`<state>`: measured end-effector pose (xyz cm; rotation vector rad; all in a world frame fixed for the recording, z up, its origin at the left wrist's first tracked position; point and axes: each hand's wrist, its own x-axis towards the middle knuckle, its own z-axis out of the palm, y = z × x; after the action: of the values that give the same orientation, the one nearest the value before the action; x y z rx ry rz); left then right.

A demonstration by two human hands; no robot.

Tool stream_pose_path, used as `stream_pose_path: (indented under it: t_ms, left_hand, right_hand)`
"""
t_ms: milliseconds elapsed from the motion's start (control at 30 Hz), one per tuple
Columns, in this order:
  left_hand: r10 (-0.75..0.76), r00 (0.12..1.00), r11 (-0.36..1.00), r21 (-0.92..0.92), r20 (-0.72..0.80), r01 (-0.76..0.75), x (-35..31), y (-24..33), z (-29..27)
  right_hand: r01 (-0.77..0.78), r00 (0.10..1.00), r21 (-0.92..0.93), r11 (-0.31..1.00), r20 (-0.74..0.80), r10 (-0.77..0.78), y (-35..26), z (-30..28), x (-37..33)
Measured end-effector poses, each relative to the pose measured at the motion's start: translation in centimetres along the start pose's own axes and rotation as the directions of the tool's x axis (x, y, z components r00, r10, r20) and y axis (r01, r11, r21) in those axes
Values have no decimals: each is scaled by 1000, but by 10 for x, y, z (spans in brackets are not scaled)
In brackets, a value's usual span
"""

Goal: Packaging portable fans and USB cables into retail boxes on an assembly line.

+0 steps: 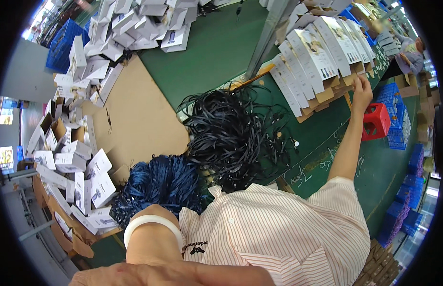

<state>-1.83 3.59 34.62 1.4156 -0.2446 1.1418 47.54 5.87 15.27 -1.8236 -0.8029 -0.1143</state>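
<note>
My right arm stretches out to the right. My right hand (362, 94) is at the near end of a row of upright white boxes (312, 59), its fingers closed on the brown flap (346, 79) of one box. My left hand (173, 275) is raised very close to the camera at the lower edge. A white bangle (152, 222) circles that wrist; its fingers are mostly out of sight. Before my body lie a heap of black straps (226, 133) and a bundle of dark blue straps (159, 183).
Many white boxes (135, 24) are piled at the far left, with more open ones (71, 159) along the left edge. A brown cardboard sheet (140, 109) lies on the green table (202, 52). A metal post (269, 38) rises behind the straps. A red stool (376, 120) and blue crates (393, 112) stand right.
</note>
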Motion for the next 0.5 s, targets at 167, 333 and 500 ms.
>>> stream_pose_path:
  t_ms: [167, 333, 500]
  left_hand:
    - [17, 998, 998, 57, -59, -13, -15, 8, 4]
    - [63, 994, 994, 93, -84, -55, -16, 9, 10]
    - [192, 958, 964, 226, -214, -142, -26, 21, 8]
  right_hand:
    - [238, 843, -37, 971, 504, -188, -38, 43, -138]
    - [-85, 707, -22, 996, 703, 76, 31, 129, -196]
    - [168, 827, -143, 975, 559, -60, 15, 215, -200]
